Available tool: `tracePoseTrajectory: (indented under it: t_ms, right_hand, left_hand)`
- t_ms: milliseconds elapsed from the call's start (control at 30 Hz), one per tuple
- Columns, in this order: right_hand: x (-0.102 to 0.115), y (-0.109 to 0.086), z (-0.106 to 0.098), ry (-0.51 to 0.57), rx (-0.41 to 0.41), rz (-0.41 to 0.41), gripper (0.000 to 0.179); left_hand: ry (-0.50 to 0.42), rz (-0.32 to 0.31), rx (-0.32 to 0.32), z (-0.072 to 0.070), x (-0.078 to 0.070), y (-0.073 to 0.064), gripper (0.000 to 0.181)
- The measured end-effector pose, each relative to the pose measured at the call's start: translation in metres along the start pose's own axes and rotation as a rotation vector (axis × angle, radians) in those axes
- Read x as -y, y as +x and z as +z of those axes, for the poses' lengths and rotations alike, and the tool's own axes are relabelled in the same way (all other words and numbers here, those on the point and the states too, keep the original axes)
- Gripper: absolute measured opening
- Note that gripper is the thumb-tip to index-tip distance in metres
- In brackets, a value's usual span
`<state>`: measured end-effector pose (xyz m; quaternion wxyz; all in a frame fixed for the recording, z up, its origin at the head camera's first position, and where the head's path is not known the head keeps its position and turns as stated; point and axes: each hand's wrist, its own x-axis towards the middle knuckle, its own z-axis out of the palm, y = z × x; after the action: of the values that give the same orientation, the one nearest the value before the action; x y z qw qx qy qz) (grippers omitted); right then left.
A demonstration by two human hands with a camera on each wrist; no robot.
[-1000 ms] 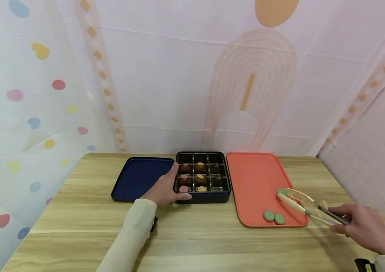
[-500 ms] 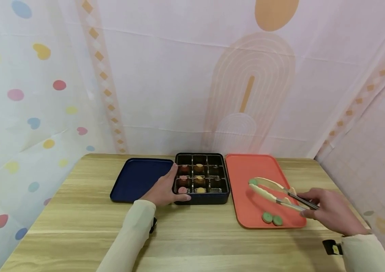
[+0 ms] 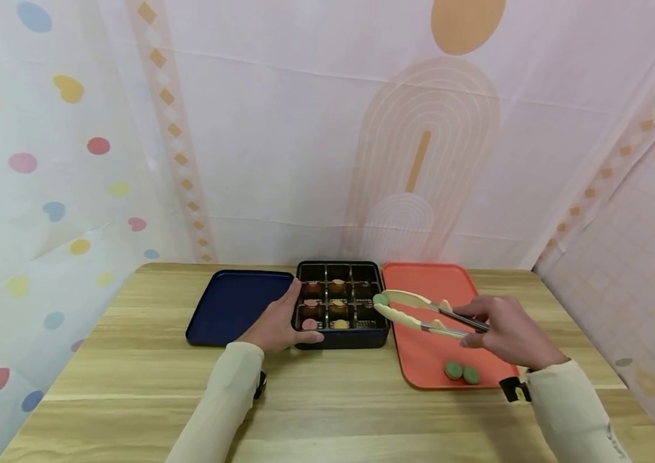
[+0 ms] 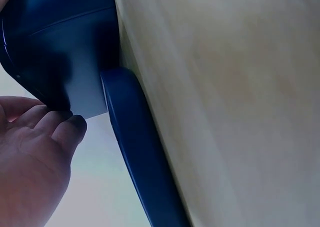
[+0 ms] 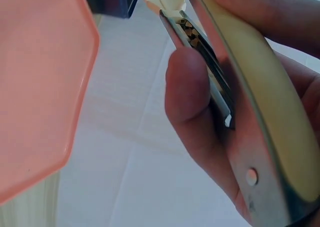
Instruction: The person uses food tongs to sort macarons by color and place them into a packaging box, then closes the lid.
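Carried left across the red tray point(image 3: 437, 344) over the past second, a green macaron point(image 3: 381, 300) is held at the tips of the tongs point(image 3: 402, 317), at the right rim of the black box point(image 3: 341, 339); whether it touches the rim cannot be told. The right hand point(image 3: 515, 328) has travelled with it, from beyond the tray's near right corner to above the tray, fingers and thumb closed around the tongs. The left hand point(image 3: 278, 329) keeps its place, thumb and fingers spread wide to hold the box's near left corner. Pink macarons point(image 3: 309, 325) and yellow macarons point(image 3: 340, 325) fill spots in its left and middle columns, as before. Two more green macarons point(image 3: 453, 370) lie unmoved near the tray's front edge. Beside the box, a blue lid point(image 3: 240, 308) rests on the worktop point(image 3: 327, 405).
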<state>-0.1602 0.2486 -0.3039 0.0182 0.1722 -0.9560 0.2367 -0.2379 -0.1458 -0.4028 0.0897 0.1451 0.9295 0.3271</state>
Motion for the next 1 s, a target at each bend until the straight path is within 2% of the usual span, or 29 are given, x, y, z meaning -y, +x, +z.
tracePoseTrajectory:
  t_ms: [400,1000]
  right_hand:
    - [0.008,0.011,0.007,0.019,0.042,-0.053,0.045]
    - [0.01,0.015,0.009,-0.011,0.051,-0.068,0.043]
  left_hand:
    - [0.013,0.0,-0.002,0.0,-0.002,0.001,0.128]
    - [0.006,-0.011,0.006,-0.002,-0.002,0.001,0.127]
